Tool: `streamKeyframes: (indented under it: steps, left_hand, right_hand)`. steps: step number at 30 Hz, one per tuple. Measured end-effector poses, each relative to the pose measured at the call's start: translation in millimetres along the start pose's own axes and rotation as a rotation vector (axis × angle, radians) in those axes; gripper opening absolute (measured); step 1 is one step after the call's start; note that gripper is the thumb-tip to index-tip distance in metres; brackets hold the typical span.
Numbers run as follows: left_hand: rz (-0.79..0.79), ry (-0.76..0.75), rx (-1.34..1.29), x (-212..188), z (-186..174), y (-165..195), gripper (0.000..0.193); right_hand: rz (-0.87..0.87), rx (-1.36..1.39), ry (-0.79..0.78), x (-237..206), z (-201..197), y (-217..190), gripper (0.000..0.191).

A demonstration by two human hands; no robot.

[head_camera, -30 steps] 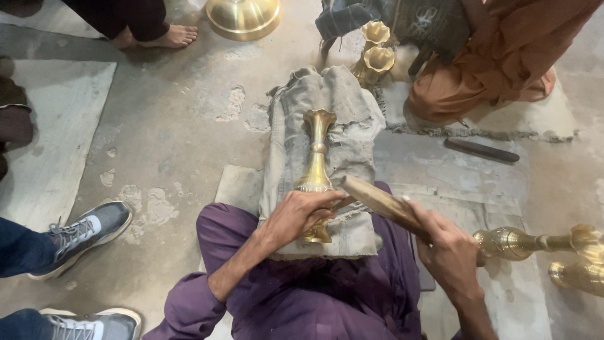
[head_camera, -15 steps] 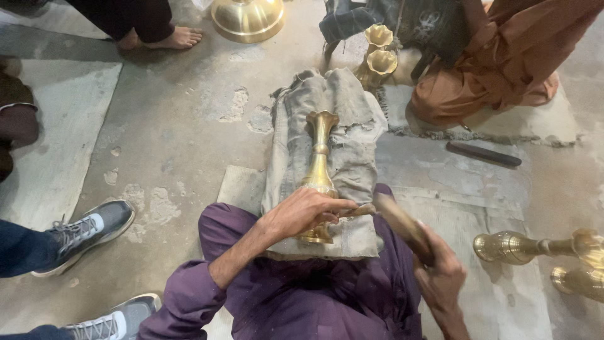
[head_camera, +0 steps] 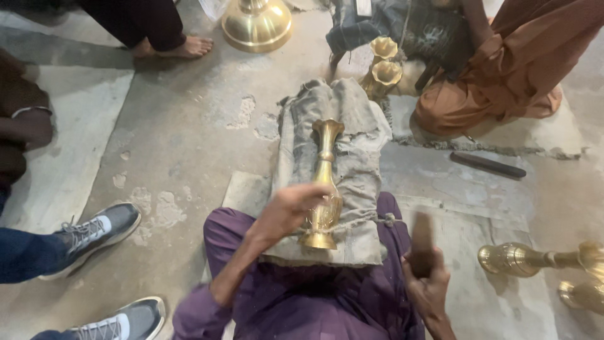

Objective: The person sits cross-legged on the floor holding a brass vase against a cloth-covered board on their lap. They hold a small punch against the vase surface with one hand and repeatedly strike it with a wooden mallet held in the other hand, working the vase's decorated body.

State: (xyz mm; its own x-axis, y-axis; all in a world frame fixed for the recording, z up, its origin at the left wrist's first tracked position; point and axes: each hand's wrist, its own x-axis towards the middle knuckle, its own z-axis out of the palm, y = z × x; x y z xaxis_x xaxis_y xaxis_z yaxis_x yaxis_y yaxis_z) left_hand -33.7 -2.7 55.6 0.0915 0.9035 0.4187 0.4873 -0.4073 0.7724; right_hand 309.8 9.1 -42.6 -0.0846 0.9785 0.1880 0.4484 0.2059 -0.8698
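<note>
The brass vase (head_camera: 324,182) lies lengthwise on a grey padded cloth bundle (head_camera: 352,145), mouth toward 12 o'clock, base toward the person's purple-clad lap. The left hand (head_camera: 286,211) rests on the vase's belly, fingers curled over it. The right hand (head_camera: 428,283), at 4 o'clock of the vase, is closed round a blurred wooden mallet (head_camera: 421,242). Bare concrete floor (head_camera: 189,157) opens toward 9 o'clock. More brass vases (head_camera: 380,69) stand at 12 o'clock; others (head_camera: 522,259) at 3 o'clock are cut off by the frame.
</note>
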Motion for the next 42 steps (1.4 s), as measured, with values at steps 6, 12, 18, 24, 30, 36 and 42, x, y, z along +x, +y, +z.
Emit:
streamKeyframes:
  steps: [6,12,18,24,30,36,42]
  left_hand:
    - [-0.037,1.025,-0.037,-49,-71,-7,0.029]
    - [0.141,1.000,0.194,-83,-154,27,0.038]
    - [-0.121,0.035,-0.198,-70,-148,37,0.036]
    - [-0.413,-0.066,-0.095,-37,-79,18,0.046]
    - [-0.347,0.034,-0.151,-40,-65,6,0.045]
    - [-0.351,0.082,-0.184,-46,-50,-7,0.048]
    - [-0.332,0.082,-0.293,-40,-8,-17,0.050]
  right_hand:
    - [-0.151,0.607,-0.030,13,11,-36,0.049]
    - [-0.210,0.733,-0.225,36,37,-59,0.038]
    - [-0.243,0.566,-0.244,42,53,-59,0.035]
    - [-0.187,0.643,-0.247,42,52,-58,0.033]
    - [-0.191,0.640,-0.274,41,55,-57,0.032]
    - [-0.296,0.531,-0.245,39,67,-56,0.029]
    - [-0.317,0.508,-0.314,39,75,-44,0.022]
